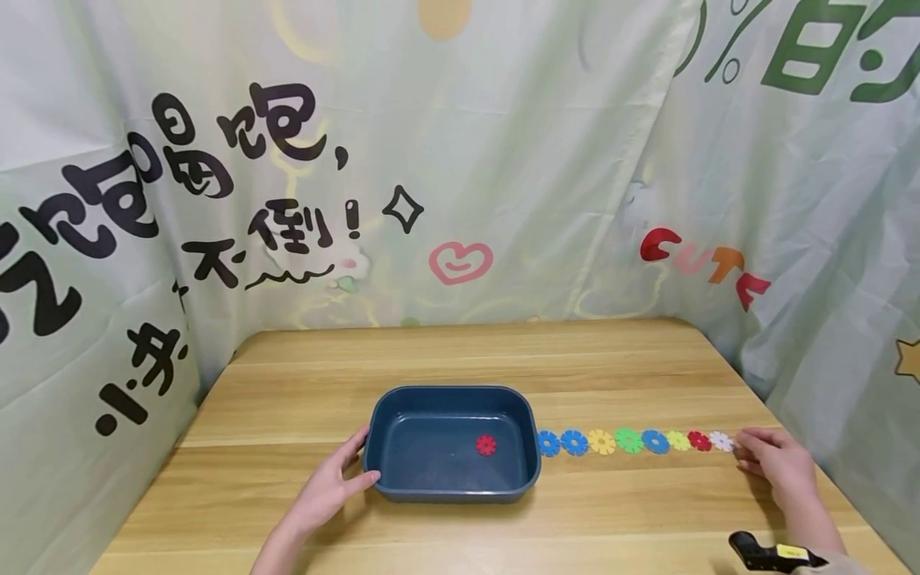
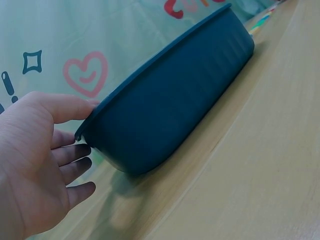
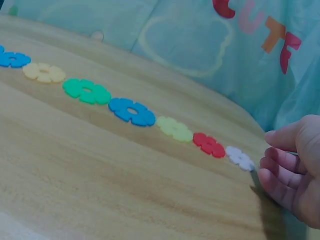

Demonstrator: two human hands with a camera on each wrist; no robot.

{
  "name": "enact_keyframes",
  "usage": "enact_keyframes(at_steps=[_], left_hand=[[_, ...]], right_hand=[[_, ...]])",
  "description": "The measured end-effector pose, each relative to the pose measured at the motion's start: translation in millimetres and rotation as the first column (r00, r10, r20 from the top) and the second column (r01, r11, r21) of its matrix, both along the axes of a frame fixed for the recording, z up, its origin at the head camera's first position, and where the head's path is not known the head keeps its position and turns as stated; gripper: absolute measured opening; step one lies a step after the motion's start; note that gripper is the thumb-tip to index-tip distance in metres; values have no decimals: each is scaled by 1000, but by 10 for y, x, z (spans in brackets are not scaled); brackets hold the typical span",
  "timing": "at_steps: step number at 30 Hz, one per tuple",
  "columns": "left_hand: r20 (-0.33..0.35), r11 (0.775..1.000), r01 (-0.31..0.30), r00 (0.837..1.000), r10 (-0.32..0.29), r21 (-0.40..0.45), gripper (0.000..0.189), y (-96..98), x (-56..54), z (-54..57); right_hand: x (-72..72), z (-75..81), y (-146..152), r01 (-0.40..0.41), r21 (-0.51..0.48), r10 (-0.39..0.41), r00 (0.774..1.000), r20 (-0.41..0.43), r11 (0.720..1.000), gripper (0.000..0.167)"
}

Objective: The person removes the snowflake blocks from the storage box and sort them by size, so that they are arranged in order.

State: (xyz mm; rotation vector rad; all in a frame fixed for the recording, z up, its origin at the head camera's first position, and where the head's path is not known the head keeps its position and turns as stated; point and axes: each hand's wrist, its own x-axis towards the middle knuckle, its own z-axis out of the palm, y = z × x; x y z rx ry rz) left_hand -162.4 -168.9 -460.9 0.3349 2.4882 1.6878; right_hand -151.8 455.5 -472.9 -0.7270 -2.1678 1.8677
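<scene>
At the left corner of a dark blue plastic basin, my left hand holds the rim, thumb on the front side and fingers along the left end. The basin's outer wall fills the middle of the left wrist view. Inside it lies a red flower-shaped plastic disc. Flat on the table, a row of similar discs in several colours runs right from the basin. At its right end is a white flower disc, with the loosely bent fingertips of my right hand right at its outer edge.
Along the row lie a red disc, a green disc and a blue disc, among others. The wooden table is bounded by printed cloth behind and on both sides. A black strap sits by the right wrist.
</scene>
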Motion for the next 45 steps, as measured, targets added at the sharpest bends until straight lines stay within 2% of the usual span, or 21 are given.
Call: enact_keyframes(at_steps=[3, 5, 8, 11, 15, 18, 20, 22, 25, 27, 29, 32, 35, 40, 45], left_hand=[[0, 1000, -2, 1000, 2, 2, 70, 0, 8, -5], [-3, 1000, -3, 1000, 3, 6, 70, -1, 11, -10], [-11, 1000, -4, 1000, 4, 10, 69, -5, 11, -21], [-18, 1000, 0, 1000, 0, 11, 69, -8, 8, -29], [-5, 1000, -8, 1000, 8, 10, 70, -4, 16, -16], [-3, 1000, -9, 1000, 9, 9, 70, -2, 17, 3], [-5, 1000, -5, 1000, 5, 14, 69, 0, 16, 11], [-12, 1000, 0, 1000, 1, 17, 69, 2, 18, 17], [-20, 1000, -1, 1000, 2, 25, 69, 6, 20, 19], [-21, 1000, -4, 1000, 4, 29, 69, 9, 19, 15], [-24, 1000, -8, 1000, 9, 28, 69, 4, 23, 13], [-26, 1000, -8, 1000, 8, 24, 69, 2, 27, 12], [-22, 1000, -6, 1000, 7, 23, 69, 5, 25, 12], [-13, 1000, -11, 1000, 12, 22, 70, 3, 22, 10], [-8, 1000, -8, 1000, 8, 5, 70, 0, 21, 11]], right_hand=[[-12, 65, -11, 8, -15, -8, 1000, 1, 1000, 22], [-21, 103, -31, -2, 20, 2, 1000, -7, 1000, 21], [-41, 164, -78, -39, 49, 41, 998, -46, 998, 19], [-86, 206, -118, -101, 28, 103, 990, -95, 994, 15], [-166, 290, -241, -202, -47, 191, 966, -175, 978, 14], [-213, 356, -389, -283, -86, 255, 935, -245, 955, 16], [-254, 369, -462, -320, -78, 291, 920, -261, 944, 15], [-316, 332, -491, -349, -54, 325, 911, -255, 935, 14], [-408, 238, -522, -349, -21, 335, 915, -226, 937, 11], [-424, 242, -582, -369, 22, 365, 908, -208, 929, 11], [-402, 310, -699, -383, 14, 376, 899, -225, 924, 12], [-320, 499, -903, -431, 30, 424, 872, -246, 902, 16], [-284, 636, -1066, -452, 24, 442, 858, -262, 892, 17], [-327, 765, -1255, -467, 91, 475, 853, -214, 880, 10], [-379, 885, -1460, -495, 188, 523, 839, -152, 848, 39]])
